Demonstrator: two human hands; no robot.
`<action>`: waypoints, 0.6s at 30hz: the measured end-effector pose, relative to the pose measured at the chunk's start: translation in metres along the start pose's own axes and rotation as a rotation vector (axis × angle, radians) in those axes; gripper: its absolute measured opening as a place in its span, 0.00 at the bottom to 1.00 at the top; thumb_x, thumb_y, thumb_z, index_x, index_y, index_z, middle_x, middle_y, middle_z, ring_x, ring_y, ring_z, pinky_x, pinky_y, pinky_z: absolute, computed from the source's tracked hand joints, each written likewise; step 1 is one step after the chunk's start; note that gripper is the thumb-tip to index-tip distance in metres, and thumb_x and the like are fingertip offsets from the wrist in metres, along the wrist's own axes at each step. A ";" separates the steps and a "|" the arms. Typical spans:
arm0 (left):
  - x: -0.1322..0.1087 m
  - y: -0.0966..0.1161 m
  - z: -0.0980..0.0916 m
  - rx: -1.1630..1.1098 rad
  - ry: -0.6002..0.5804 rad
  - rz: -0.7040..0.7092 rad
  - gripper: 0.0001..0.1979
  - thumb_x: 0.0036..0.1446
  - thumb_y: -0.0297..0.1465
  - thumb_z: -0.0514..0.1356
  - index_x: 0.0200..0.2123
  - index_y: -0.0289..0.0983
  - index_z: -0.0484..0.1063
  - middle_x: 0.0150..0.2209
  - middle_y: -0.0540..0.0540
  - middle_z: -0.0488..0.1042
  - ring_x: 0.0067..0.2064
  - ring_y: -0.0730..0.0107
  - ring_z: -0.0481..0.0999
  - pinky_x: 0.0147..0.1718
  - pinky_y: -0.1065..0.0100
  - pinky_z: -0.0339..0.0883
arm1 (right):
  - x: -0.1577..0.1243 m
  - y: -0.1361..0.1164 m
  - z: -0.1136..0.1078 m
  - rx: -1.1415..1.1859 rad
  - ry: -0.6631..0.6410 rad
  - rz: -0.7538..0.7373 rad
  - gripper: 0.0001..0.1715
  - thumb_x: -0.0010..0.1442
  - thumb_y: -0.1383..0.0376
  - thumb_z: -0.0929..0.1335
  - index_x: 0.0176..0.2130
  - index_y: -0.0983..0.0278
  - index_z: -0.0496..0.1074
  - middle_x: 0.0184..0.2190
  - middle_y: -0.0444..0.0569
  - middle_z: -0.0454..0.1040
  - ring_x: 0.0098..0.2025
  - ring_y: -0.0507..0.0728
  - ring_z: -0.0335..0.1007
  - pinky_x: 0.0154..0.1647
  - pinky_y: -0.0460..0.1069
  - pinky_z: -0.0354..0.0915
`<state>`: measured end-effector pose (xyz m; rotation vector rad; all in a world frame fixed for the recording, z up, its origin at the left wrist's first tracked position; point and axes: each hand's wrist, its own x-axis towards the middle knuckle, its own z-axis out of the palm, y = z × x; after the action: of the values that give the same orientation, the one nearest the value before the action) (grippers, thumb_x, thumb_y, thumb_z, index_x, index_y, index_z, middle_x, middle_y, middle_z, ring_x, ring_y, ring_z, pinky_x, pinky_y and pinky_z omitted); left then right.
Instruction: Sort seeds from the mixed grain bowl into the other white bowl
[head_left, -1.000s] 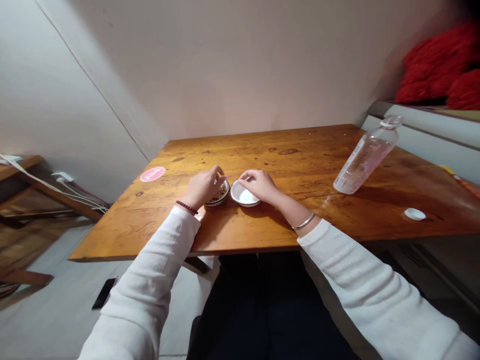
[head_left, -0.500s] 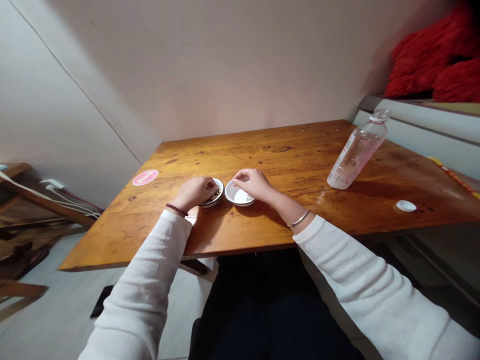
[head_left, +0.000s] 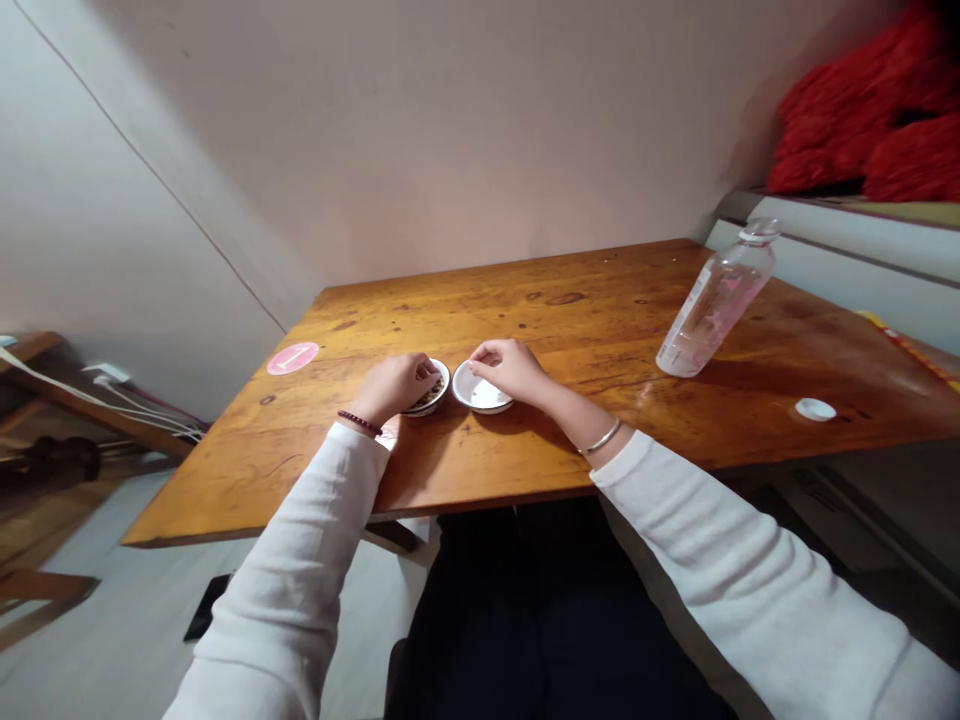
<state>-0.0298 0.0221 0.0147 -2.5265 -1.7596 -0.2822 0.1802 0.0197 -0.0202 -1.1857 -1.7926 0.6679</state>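
At the near middle of the table, we see our left hand (head_left: 390, 388) bent down over a small white round bowl with a dark rim (head_left: 445, 392), its fingers curled in at the mixed brown and pale grains (head_left: 433, 393); we cannot tell whether they pinch any; just to the right, our right hand (head_left: 512, 368) hangs over a second small white dark-rimmed bowl (head_left: 472, 388), thumb and fingertips drawn together above it; whether anything sits between them we cannot make out; the two bowls stand side by side, near each other; on our left wrist is a dark red beaded bracelet (head_left: 360, 422), on our right a thin silver metal bangle (head_left: 602, 438); beneath everything lies the varnished orange-brown wooden table (head_left: 450, 460); farther left on it we see a round pink sticker with a white 1 (head_left: 292, 358); well to the right stands a clear plastic bottle with pink markings (head_left: 716, 312), and near it a round white cap (head_left: 815, 409); beyond, a fluffy red heap (head_left: 847, 120).
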 end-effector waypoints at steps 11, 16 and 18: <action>0.000 0.001 0.002 0.075 -0.016 0.009 0.14 0.57 0.41 0.53 0.31 0.38 0.72 0.31 0.41 0.78 0.30 0.59 0.75 0.23 0.68 0.54 | 0.000 0.000 0.000 0.007 0.002 0.002 0.08 0.53 0.62 0.70 0.32 0.64 0.76 0.31 0.48 0.79 0.33 0.53 0.74 0.36 0.46 0.67; 0.000 0.002 0.003 0.063 0.003 -0.006 0.13 0.57 0.40 0.53 0.29 0.38 0.71 0.29 0.42 0.77 0.30 0.60 0.75 0.23 0.68 0.53 | 0.000 0.001 0.001 -0.001 0.001 0.001 0.08 0.53 0.62 0.70 0.32 0.64 0.76 0.31 0.47 0.79 0.33 0.53 0.74 0.36 0.46 0.67; -0.001 0.004 0.002 0.051 0.014 -0.024 0.12 0.56 0.40 0.54 0.30 0.39 0.72 0.31 0.43 0.78 0.31 0.59 0.75 0.24 0.67 0.54 | 0.000 0.001 0.001 -0.003 0.001 0.003 0.08 0.53 0.62 0.70 0.32 0.64 0.76 0.31 0.47 0.79 0.33 0.53 0.74 0.36 0.46 0.67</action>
<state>-0.0262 0.0203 0.0129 -2.4638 -1.7696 -0.2520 0.1801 0.0198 -0.0210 -1.1908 -1.7917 0.6664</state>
